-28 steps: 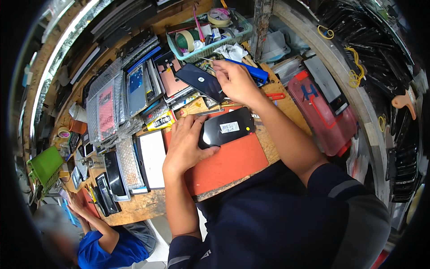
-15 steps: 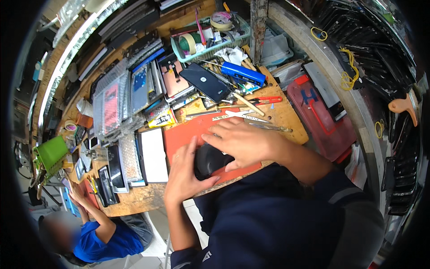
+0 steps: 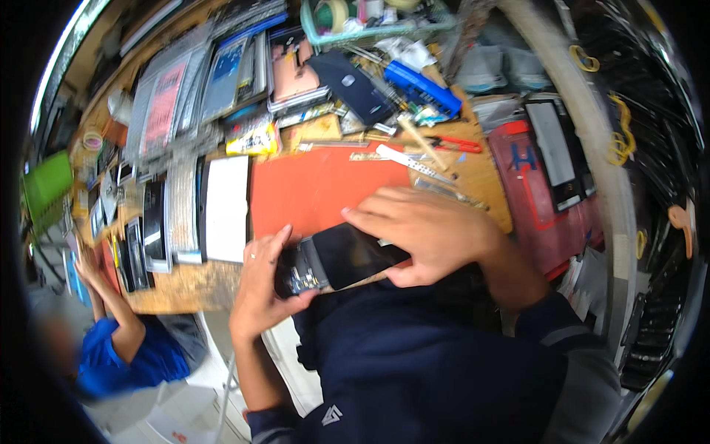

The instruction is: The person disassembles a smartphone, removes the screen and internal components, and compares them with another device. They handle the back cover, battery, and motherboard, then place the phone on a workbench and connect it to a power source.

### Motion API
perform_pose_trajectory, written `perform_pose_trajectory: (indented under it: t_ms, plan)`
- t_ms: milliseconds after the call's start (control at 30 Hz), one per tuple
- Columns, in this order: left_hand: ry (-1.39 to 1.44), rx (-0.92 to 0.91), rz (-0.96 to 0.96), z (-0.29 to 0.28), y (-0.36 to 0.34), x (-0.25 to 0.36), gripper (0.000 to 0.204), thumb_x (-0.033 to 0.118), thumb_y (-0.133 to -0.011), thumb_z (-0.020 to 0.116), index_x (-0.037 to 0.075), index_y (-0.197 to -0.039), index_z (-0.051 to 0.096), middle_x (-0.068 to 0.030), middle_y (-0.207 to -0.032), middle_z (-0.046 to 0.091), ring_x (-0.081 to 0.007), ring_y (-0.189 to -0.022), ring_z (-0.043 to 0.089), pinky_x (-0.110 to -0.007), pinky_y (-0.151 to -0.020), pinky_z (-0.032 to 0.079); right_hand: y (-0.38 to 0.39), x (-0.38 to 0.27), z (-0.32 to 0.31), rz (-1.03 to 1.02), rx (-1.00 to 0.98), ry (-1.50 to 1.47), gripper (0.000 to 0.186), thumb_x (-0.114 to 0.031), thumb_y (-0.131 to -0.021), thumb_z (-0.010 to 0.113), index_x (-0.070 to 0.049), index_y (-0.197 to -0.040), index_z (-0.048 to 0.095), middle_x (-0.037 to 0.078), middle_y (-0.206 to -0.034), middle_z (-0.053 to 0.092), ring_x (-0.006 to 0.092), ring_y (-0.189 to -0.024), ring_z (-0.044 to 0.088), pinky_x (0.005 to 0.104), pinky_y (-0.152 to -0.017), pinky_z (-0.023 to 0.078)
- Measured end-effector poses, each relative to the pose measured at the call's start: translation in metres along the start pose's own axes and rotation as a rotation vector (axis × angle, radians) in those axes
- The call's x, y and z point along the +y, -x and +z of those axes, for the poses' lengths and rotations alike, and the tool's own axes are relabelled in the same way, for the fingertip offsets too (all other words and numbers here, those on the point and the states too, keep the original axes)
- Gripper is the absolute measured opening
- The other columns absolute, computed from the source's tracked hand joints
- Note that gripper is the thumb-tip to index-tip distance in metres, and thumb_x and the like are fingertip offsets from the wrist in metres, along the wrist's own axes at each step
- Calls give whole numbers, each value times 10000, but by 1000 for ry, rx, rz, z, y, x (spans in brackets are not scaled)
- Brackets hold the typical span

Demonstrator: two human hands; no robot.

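Both hands grip a black phone (image 3: 347,255) at the front edge of an orange mat (image 3: 325,185). Its left end shows silvery internal parts beside a dark glossy panel. My left hand (image 3: 259,285) is closed round that end, thumb below and fingers along the top. My right hand (image 3: 421,233) wraps over the right end, covering much of it. Behind the mat lie a white perforated strip (image 3: 414,163), a pale wooden stick (image 3: 421,140) and red-handled tool (image 3: 458,144). A second dark phone (image 3: 355,89) rests farther back, near a blue cylinder (image 3: 421,87).
Stacked devices (image 3: 237,74), a turquoise basket (image 3: 377,33) and a white tray (image 3: 225,207) crowd the bench (image 3: 192,288). A red case (image 3: 547,237) is at the right, with yellow cords (image 3: 621,133) beyond. A co-worker in blue (image 3: 133,351) sits at lower left.
My right hand came down from the back phone onto the front phone. Both hands drew it toward me, uncovering the mat, and internal parts now show. The view has shifted.
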State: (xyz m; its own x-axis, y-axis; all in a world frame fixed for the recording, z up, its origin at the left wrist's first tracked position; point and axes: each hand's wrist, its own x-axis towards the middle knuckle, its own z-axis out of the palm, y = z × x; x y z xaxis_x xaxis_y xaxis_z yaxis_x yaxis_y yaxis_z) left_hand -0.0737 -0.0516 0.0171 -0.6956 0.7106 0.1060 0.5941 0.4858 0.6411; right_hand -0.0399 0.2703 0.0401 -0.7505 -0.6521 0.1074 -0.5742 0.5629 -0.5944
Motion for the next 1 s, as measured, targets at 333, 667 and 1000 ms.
perform_pose_trajectory:
  t_ms: [333,667,1000]
  plan:
    - [916,639,-631,33,45,49,418,17,-968,692,-39,-1369,590,-10,-837,641,-28,-708,560,-170,-647,435,23,-8,31,98,209,83,852,-173,-673,838,-3,-1453,539,163,-1314,588,358,-1162,576,470,-991,447]
    - [-208,634,-276,56,7,26,537,-5,-815,705,-18,-1331,559,-164,-995,580,-311,-866,572,-410,-766,472,18,-8,31,167,222,91,911,-188,-660,865,-36,-1487,515,139,-1315,578,337,-1147,576,470,-995,441]
    - [-307,458,-314,35,2,34,209,-7,-805,739,60,-1003,733,-99,-894,502,-280,-862,495,-403,-774,404,32,-12,51,180,380,137,858,-229,-672,882,-62,-1452,567,178,-1409,558,370,-1262,562,536,-1050,428]
